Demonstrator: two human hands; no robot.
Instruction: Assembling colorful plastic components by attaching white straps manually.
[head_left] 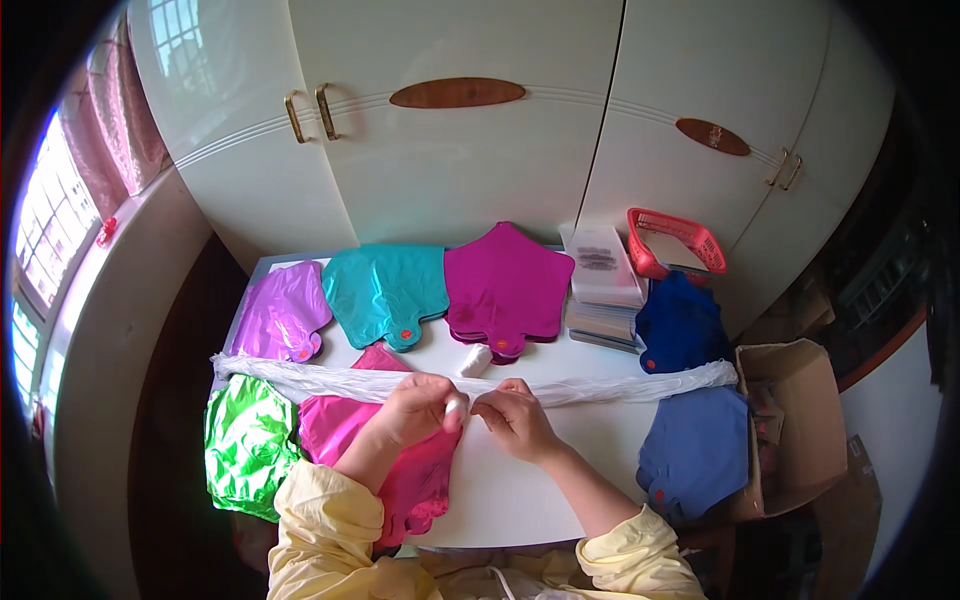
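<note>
My left hand (418, 408) and my right hand (517, 420) meet over the middle of the table, fingers of both pinched together. Whatever lies between the fingertips is too small to make out. One fingertip of the left hand looks wrapped in white. Just beyond the hands, a long bundle of white strands (610, 389) stretches across the table. A small white roll (474, 360) lies behind it. Under my left forearm is a pile of flat pink foil balloons (415, 480). Flat magenta foil balloons (508, 285) and teal ones (387, 290) lie farther back.
Purple (280, 310) and green foil balloons (247, 440) lie at the left; dark blue (683, 322) and dull blue ones (697, 448) at the right. Stacked cards in clear bags (603, 262) stand beside a red basket (640, 252). A cardboard box (812, 430) stands off the table's right edge.
</note>
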